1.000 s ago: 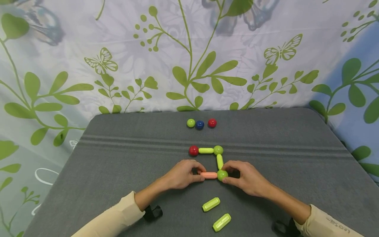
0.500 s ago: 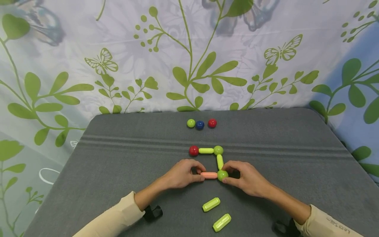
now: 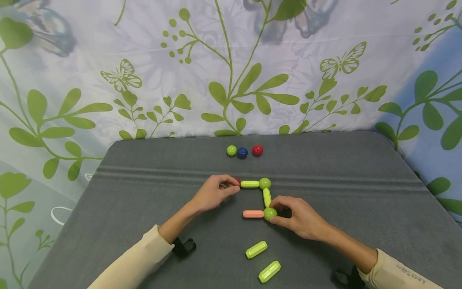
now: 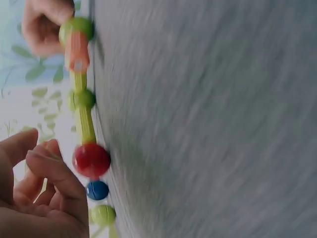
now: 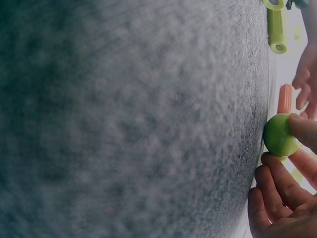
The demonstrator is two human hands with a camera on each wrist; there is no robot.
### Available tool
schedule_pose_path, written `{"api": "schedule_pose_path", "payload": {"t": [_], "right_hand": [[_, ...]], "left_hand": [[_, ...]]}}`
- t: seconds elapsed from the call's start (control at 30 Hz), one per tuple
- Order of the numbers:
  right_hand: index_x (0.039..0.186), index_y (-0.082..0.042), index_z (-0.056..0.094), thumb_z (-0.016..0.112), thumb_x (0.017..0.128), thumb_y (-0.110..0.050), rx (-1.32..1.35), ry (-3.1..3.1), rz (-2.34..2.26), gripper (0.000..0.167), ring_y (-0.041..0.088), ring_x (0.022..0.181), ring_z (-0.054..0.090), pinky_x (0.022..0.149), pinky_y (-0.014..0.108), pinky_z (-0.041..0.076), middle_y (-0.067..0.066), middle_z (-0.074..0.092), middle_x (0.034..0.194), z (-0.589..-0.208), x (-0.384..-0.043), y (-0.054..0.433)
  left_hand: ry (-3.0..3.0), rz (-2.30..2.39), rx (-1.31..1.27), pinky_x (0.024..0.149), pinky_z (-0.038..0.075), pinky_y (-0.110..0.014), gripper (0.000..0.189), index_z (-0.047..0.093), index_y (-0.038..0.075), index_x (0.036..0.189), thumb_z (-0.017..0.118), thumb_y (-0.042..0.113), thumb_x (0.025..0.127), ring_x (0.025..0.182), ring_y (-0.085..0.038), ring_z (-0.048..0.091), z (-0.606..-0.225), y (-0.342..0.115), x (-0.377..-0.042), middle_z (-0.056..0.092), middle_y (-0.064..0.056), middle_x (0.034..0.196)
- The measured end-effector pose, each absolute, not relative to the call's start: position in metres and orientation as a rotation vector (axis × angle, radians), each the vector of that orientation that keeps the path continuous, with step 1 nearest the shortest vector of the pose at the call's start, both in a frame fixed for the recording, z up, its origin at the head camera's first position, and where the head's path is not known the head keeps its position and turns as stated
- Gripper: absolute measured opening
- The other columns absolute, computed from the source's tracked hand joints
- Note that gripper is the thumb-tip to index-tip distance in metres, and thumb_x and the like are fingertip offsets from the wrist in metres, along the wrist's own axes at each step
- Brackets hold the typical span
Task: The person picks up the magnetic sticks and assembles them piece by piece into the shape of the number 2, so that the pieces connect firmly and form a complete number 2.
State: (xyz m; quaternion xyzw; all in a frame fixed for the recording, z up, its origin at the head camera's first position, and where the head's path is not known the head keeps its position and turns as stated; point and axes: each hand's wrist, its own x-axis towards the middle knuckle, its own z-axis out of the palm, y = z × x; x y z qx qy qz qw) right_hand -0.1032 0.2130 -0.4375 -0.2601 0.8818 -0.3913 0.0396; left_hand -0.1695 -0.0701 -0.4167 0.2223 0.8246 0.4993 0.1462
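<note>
Left hand [image 3: 213, 193] forward off salmon rod [image 3: 253, 214], beside red ball [image 4: 92, 160], grip apart, right hand [image 3: 304, 217] clamped on green ball [image 3: 270, 214]

green ball [image 3: 270, 214], touching salmon rod [image 3: 253, 214] | red ball [image 4: 92, 160], touching lime rod [image 3: 250, 184]

1. My head view, widest and farthest, faces forward and down over the grey table [image 3: 162, 158] to the leafy curtain [image 3: 180, 80].
2. My left wrist view, low and sideways, looks past my left hand [image 4: 59, 193] toward my right hand [image 3: 304, 218].
3. My right wrist view, also close and sideways, looks toward my left.
4. Both wrist views share the salmon rod [image 4: 77, 52] and green ball [image 5: 281, 135].
</note>
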Motion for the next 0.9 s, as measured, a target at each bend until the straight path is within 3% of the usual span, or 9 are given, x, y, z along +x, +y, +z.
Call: {"api": "schedule_pose_path", "payload": {"t": [0.13,0.33,0.6,0.9], "right_hand": [[0.103,-0.023,0.067,0.079,0.086,-0.024,-0.794,2.707,-1.205,0.021,0.011,0.084,0.061,0.074,0.032,0.049,-0.014,0.062,0.091,-0.438,-0.103,0.212],[0.103,-0.022,0.067,0.079,0.086,-0.024,-0.796,2.699,-1.215,0.021,0.011,0.083,0.061,0.074,0.031,0.049,-0.014,0.062,0.09,-0.439,-0.102,0.211],[0.103,-0.023,0.067,0.08,0.085,-0.023,-0.799,2.719,-1.21,0.022,0.009,0.082,0.06,0.074,0.031,0.049,-0.014,0.062,0.09,-0.439,-0.102,0.214],[0.104,-0.022,0.067,0.08,0.085,-0.022,-0.804,2.716,-1.199,0.023,0.009,0.083,0.06,0.075,0.031,0.049,-0.014,0.062,0.091,-0.439,-0.103,0.213]], "left_hand": [[2.42,1.56,0.545,0.049,0.041,-0.028,0.02,0.068,0.002,0.112,0.064,0.016,0.098,0.057,-0.016,0.048,-0.414,-0.075,-0.189,0.066,-0.01,0.095],[2.497,1.642,0.382,0.047,0.039,-0.027,0.025,0.063,-0.002,0.119,0.062,0.013,0.099,0.054,-0.015,0.047,-0.419,-0.077,-0.215,0.062,-0.011,0.097],[2.58,1.622,0.288,0.051,0.043,-0.029,0.032,0.059,0.001,0.127,0.064,0.015,0.098,0.066,-0.03,0.058,-0.429,-0.073,-0.239,0.06,-0.013,0.106],[2.601,1.573,0.255,0.051,0.046,-0.03,0.043,0.055,0.007,0.137,0.066,0.019,0.097,0.067,-0.019,0.057,-0.43,-0.072,-0.259,0.056,-0.016,0.125]]}}
